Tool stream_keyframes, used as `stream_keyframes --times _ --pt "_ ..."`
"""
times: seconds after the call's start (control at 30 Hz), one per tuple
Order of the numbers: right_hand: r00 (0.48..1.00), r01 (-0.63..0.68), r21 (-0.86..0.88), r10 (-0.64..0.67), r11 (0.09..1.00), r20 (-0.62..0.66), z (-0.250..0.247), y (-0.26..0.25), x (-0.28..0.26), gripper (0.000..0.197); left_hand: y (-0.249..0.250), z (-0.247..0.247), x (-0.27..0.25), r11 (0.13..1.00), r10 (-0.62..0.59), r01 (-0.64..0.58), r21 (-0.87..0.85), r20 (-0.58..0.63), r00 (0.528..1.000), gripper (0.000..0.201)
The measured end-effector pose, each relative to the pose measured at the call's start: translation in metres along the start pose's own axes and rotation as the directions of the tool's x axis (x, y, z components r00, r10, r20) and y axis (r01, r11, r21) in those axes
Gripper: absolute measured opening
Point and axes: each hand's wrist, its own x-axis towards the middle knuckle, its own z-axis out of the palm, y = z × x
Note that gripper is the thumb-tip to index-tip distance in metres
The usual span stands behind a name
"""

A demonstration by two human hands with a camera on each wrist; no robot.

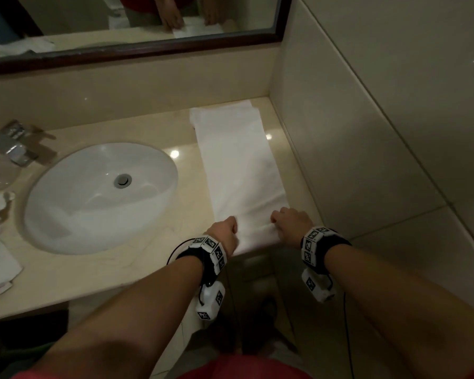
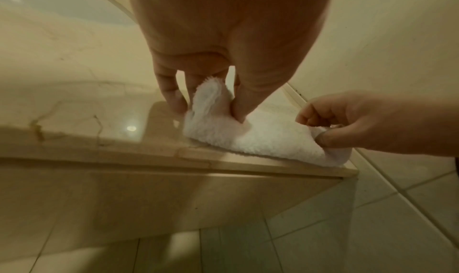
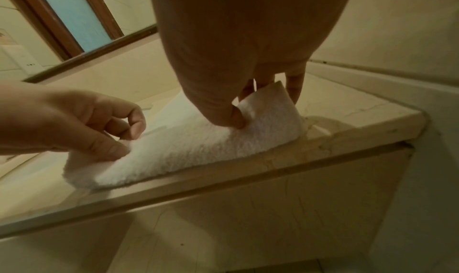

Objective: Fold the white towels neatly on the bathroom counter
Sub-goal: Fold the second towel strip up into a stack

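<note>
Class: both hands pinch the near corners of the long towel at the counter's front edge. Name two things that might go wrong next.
1. The towel ends at the counter edge; a backward tug may drag it off.
2. The left hand and right hand pinch only the corners, so the middle may sag and the fold land crooked.

A right hand [image 3: 238, 65] reaches down from the top of the view and pinches the near right corner of a white terry towel [image 3: 188, 147], lifting that corner off the beige stone tabletop [image 3: 360, 112]. At the left, a left hand [image 3: 74, 120] pinches the towel's other near corner between thumb and curled fingers. The towel lies along the tabletop's front edge, with a dark-framed mirror [image 3: 74, 20] behind.
</note>
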Motion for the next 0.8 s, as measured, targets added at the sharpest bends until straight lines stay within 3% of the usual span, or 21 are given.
stream_keyframes --times 0.1,0.27,0.47,0.6,0.67,0.8 --pt "0.995 0.019 -0.019 -0.021 1.0 -0.094 0.004 0.002 -0.002 0.027 0.006 0.002 -0.001 0.996 -0.003 0.007 0.092 -0.047 0.999 0.017" --pt "0.962 0.128 -0.066 -0.14 0.99 -0.233 0.005 0.0 -0.003 0.018 0.004 0.006 0.0 0.949 0.137 -0.074 0.308 -0.191 0.972 0.01" --pt "0.95 0.205 -0.088 -0.22 0.975 -0.221 0.007 -0.004 -0.01 0.018 0.009 0.019 -0.003 0.873 0.305 -0.208 0.442 -0.16 0.939 0.013" --pt "0.953 0.219 -0.131 -0.241 0.967 -0.182 0.003 -0.001 -0.021 0.025 0.007 0.018 -0.015 0.815 0.333 -0.235 0.53 -0.097 0.938 0.042" --pt "0.964 0.224 -0.141 -0.241 0.964 -0.113 0.004 0.001 -0.024 0.04 0.005 0.018 -0.018 0.781 0.344 -0.245 0.574 -0.069 0.936 0.053" --pt "0.971 0.204 -0.134 -0.217 0.97 -0.096 0.009 0.002 -0.029 0.05 0.004 0.023 -0.02 0.766 0.34 -0.218 0.605 -0.093 0.936 0.045"
